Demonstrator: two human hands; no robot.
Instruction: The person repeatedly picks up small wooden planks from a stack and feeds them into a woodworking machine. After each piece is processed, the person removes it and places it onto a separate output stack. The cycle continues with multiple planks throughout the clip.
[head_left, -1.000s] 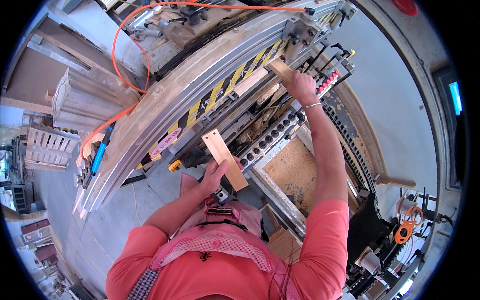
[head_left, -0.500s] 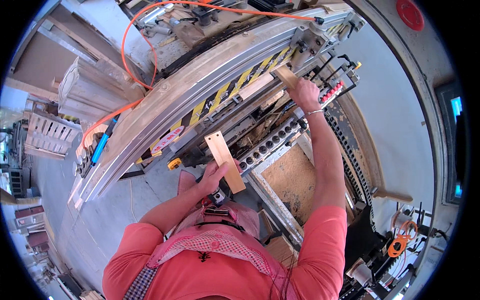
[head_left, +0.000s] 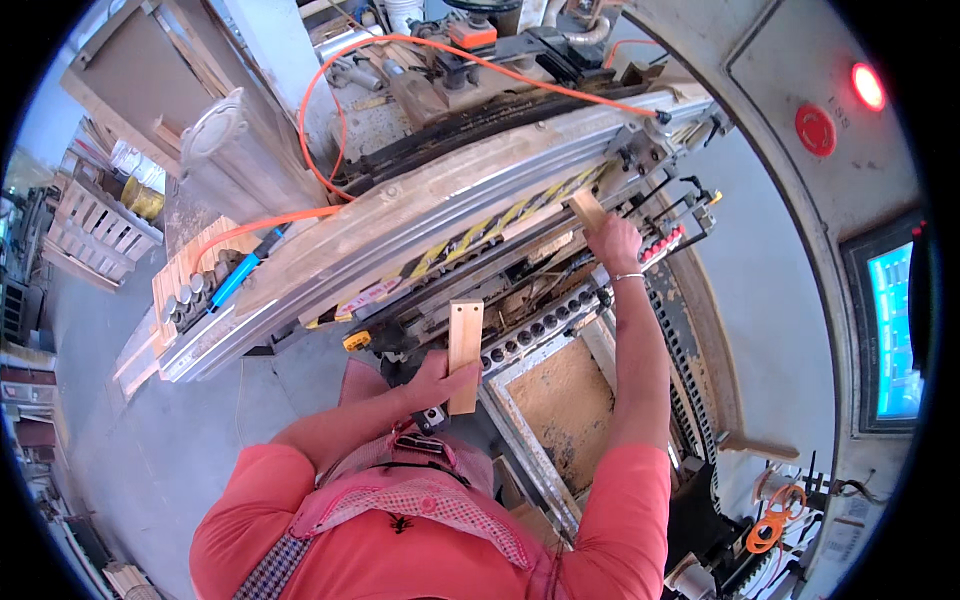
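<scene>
My left hand (head_left: pixel 436 381) is closed on a flat wooden board (head_left: pixel 464 340) in front of my waist. This board stands nearly upright in the picture, with two small holes at its far end. Farther off to the right, my right arm is stretched over the woodworking machine (head_left: pixel 500 187). There my right hand (head_left: pixel 613 243) grips the near end of a second wooden piece (head_left: pixel 586 208), whose far end lies by the machine's rail. The fingers of that hand are partly hidden behind its back.
A row of black round fittings (head_left: pixel 537 330) runs beside a sawdust-covered tray (head_left: pixel 560 400). At the right are a red push button (head_left: pixel 815 131), a lit red lamp (head_left: pixel 868 87) and a screen (head_left: pixel 895 330). An orange hose (head_left: pixel 330 65) loops over the rail; a blue-handled tool (head_left: pixel 236 282) lies left.
The view has shifted, bringing the lit lamp and more of the screen into sight. In my left hand the board has turned more upright. My right hand still holds its piece at the rail.
</scene>
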